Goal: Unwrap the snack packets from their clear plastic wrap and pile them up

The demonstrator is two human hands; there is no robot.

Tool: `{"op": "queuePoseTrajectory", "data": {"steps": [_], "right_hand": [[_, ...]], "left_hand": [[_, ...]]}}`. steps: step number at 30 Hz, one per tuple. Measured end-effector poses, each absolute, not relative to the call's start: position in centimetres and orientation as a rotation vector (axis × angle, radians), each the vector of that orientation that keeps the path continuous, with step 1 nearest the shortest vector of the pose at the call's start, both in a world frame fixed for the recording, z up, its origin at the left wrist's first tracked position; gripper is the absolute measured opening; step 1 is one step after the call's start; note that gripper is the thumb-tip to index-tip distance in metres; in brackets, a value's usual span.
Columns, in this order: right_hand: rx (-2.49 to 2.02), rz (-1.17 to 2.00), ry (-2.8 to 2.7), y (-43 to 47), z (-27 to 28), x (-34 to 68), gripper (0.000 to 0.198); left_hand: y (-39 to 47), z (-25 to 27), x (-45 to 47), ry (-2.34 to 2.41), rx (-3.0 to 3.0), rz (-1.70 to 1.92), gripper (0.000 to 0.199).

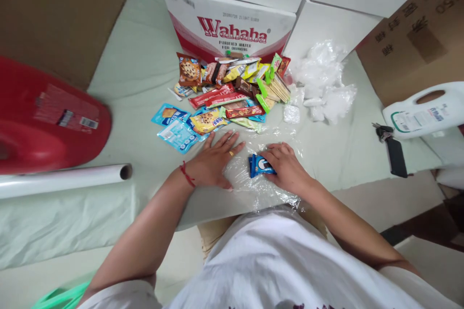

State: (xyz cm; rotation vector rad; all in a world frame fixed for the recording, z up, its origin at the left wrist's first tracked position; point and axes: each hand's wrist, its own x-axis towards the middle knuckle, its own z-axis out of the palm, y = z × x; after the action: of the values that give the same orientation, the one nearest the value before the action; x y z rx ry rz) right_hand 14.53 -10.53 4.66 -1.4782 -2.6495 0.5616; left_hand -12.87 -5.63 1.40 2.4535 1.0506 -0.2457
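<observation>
A sheet of clear plastic film (250,188) lies crinkled on the pale green cloth at the table's front edge. My left hand (214,160) rests flat on the film's left side, fingers spread, holding nothing. On top of the film is a small blue snack packet (260,166), its right end covered by my right hand (288,168), whose fingers are curled round it. Just beyond both hands spreads a heap of wrapped snacks: a yellow cookie packet (207,121), light blue packets (177,136), red-wrapped bars (217,95) and green-ended biscuit sticks (278,88).
A Wahaha carton (232,24) stands behind the snacks. Crumpled clear plastic (322,82) lies to their right. At left are a red container (50,116) and a white roll (65,179); at right, a white jug (427,111) and a black object with keys (396,157).
</observation>
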Motion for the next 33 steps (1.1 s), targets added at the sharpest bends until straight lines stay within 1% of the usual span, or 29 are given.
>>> {"op": "queuePoseTrajectory", "data": {"steps": [8,13,14,17,19,20,23,24,25,28,29,30,33], "right_hand": [[-1.471,0.552,-2.627,-10.4,4.2,14.9,0.051],[-1.338,0.555,-2.534,-11.2,4.3,17.1,0.062],[-1.301,0.541,-2.475,-11.8,4.5,18.2,0.058],[-1.261,0.471,-2.319,-14.8,5.2,22.1,0.037],[-1.291,0.427,-2.294,-17.4,5.1,24.2,0.035],[-1.312,0.416,-2.312,-18.7,4.8,24.8,0.04],[-1.373,0.36,-2.408,-21.7,3.1,25.0,0.075],[-1.395,0.331,-2.415,-22.2,2.5,24.7,0.079],[-1.409,0.307,-2.402,-22.4,1.9,24.2,0.073],[-1.376,0.333,-2.319,-21.6,1.2,23.1,0.032],[-1.338,0.373,-2.31,-20.9,1.4,22.9,0.024],[-1.298,0.423,-2.313,-20.1,1.8,22.8,0.021],[-1.214,0.6,-2.315,-17.2,3.7,22.9,0.02]], "left_hand": [[-5.6,0.9,-13.1,1.03,2.458,-0.194,0.134],[-5.7,1.0,-13.5,1.02,2.433,-0.177,0.14],[-5.8,1.0,-13.7,1.02,2.429,-0.162,0.14],[-6.3,0.9,-14.2,1.038,2.437,-0.104,0.138],[-6.7,0.8,-14.4,1.061,2.453,-0.064,0.136],[-6.9,0.7,-14.5,1.069,2.462,-0.045,0.135],[-7.4,0.4,-14.9,1.055,2.483,-0.009,0.126],[-7.5,0.3,-15.0,1.042,2.486,-0.006,0.121],[-7.6,0.3,-15.1,1.036,2.487,-0.003,0.116],[-7.8,0.3,-15.6,1.06,2.478,0.015,0.097],[-7.9,0.4,-15.7,1.084,2.471,0.025,0.092],[-8.0,0.4,-15.9,1.106,2.464,0.035,0.087],[-8.4,0.5,-16.4,1.144,2.445,0.076,0.072]]}}
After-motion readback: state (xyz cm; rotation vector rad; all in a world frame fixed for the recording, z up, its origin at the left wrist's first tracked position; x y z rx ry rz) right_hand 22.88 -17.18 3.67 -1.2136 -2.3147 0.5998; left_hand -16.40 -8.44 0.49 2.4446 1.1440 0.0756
